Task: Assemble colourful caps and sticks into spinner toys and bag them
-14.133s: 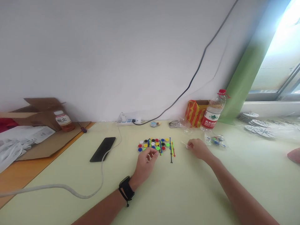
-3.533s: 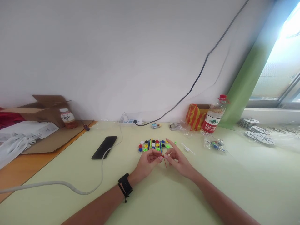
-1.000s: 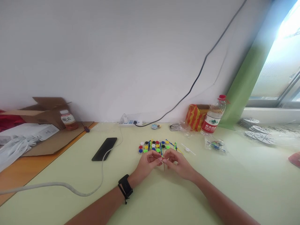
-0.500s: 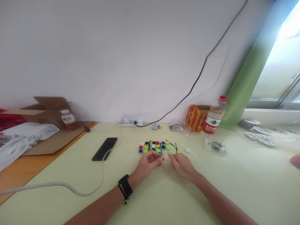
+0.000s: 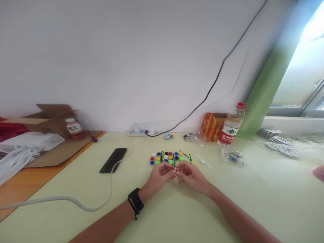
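My left hand (image 5: 160, 175) pinches a thin red plastic stick piece (image 5: 179, 179) between thumb and fingertips. Fingers of my right hand (image 5: 194, 178) close on the same piece from the other side, and the fingertips of both hands nearly meet. The piece's upper part is mostly hidden by the fingers. Just beyond the hands lie rows of small round discs (image 5: 152, 158) in red, white, blue, yellow, green and black. Blue and green stick pieces (image 5: 162, 157) rest among them. To their right are a blue stick (image 5: 186, 155) and a white stick with a round hub (image 5: 203, 161).
A black phone (image 5: 113, 160) and a pale cable (image 5: 111, 182) lie at left. A power strip (image 5: 141, 133) is by the wall. At right stand a water bottle (image 5: 229, 130), a striped bag (image 5: 210, 127), a packet of parts (image 5: 234, 156) and stacked discs (image 5: 286, 149).
My right hand has moved left to my left hand and closed on the red stick piece. The left hand has stayed almost in place.
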### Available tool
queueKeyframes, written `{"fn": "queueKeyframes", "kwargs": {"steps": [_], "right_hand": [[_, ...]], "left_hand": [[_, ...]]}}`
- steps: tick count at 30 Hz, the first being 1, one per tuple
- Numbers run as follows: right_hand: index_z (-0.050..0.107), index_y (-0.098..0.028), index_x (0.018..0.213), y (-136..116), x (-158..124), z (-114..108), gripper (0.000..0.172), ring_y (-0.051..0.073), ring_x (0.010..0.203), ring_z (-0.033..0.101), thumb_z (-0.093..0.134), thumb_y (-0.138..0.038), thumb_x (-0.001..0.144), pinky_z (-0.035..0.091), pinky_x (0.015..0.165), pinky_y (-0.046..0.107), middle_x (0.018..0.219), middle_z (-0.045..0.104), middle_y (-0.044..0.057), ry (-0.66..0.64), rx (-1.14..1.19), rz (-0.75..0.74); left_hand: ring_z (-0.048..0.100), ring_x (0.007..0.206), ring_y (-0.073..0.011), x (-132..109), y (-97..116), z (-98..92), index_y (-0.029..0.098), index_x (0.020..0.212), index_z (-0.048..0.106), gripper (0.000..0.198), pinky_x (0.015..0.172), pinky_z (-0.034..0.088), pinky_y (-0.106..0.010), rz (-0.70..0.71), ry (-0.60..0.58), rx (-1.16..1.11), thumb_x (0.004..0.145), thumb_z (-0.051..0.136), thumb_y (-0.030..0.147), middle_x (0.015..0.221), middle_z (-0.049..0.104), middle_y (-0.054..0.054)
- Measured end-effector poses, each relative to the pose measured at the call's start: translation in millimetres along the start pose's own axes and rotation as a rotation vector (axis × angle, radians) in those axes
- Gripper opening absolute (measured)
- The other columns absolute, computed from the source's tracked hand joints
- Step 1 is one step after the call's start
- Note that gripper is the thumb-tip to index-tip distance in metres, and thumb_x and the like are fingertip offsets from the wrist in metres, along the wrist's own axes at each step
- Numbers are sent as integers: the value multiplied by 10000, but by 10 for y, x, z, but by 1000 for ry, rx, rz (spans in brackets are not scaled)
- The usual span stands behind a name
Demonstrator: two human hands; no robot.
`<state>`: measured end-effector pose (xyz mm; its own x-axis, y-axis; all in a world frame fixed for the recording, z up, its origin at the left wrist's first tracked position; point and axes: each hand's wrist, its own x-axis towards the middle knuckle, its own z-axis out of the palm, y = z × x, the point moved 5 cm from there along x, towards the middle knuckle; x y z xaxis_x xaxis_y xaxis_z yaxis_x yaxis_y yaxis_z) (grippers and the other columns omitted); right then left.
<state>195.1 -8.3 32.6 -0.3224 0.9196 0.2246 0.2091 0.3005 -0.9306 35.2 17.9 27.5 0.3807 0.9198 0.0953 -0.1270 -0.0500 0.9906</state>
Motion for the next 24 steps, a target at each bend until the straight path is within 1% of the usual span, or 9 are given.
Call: {"fn": "queueKeyframes", "kwargs": {"steps": [2,4,5,6,8,9,11,18,24], "right_hand": [[589,-257,1191,3,-5,-22,388,156,725,605,591,-546,933,484,638,274,887,653,22,38,-45,-11],[630,-252,1154,3,-5,-41,355,149,700,583,559,-534,949,464,625,269,878,643,21,58,-113,-33],[671,-232,1019,8,-3,-50,342,145,676,565,521,-535,967,448,618,268,831,632,19,60,-152,-37],[666,-209,827,22,2,-59,417,140,634,536,471,-541,987,425,605,268,745,603,13,59,-187,-30],[478,-194,538,60,15,-78,606,124,539,439,381,-556,1014,362,565,271,557,461,-12,48,-233,9],[388,-199,499,74,22,-88,631,116,511,384,370,-563,1015,329,546,270,513,381,-26,44,-242,25],[340,-206,527,69,33,-103,599,110,513,327,420,-570,996,280,525,263,519,319,-44,43,-243,23],[596,-201,806,-47,5,5,375,136,642,468,503,-516,985,341,555,248,730,577,-3,-36,-165,-25],[611,-198,858,-3,-8,31,335,134,647,458,510,-489,990,336,563,250,747,578,-1,-51,-157,-21]], "left_hand": [[699,724,-172,-2,8,-2,158,872,724,327,730,576,-303,-2,8,-2,715,869,406,822,748,-55],[698,712,-168,-5,16,-1,161,872,723,324,723,572,-299,-4,14,-1,717,867,406,817,745,-51],[697,704,-166,-7,20,0,161,864,721,322,718,569,-297,-6,17,0,715,868,405,807,743,-47],[695,695,-164,-10,25,2,160,855,718,321,711,566,-294,-7,19,3,713,870,406,794,738,-44],[692,683,-163,-15,33,6,159,843,715,322,698,562,-292,-14,20,13,708,873,405,776,731,-39],[692,681,-163,-18,37,5,159,842,714,322,693,561,-292,-18,24,17,708,872,406,774,729,-39],[695,684,-168,-21,42,1,160,851,714,322,692,563,-298,-21,30,23,714,869,407,784,733,-43],[697,691,-168,-4,25,2,155,869,707,304,705,561,-295,15,-9,9,741,852,391,783,736,-42],[701,699,-168,-12,20,17,150,873,703,302,707,555,-289,7,-16,2,746,847,384,791,741,-47]]}}
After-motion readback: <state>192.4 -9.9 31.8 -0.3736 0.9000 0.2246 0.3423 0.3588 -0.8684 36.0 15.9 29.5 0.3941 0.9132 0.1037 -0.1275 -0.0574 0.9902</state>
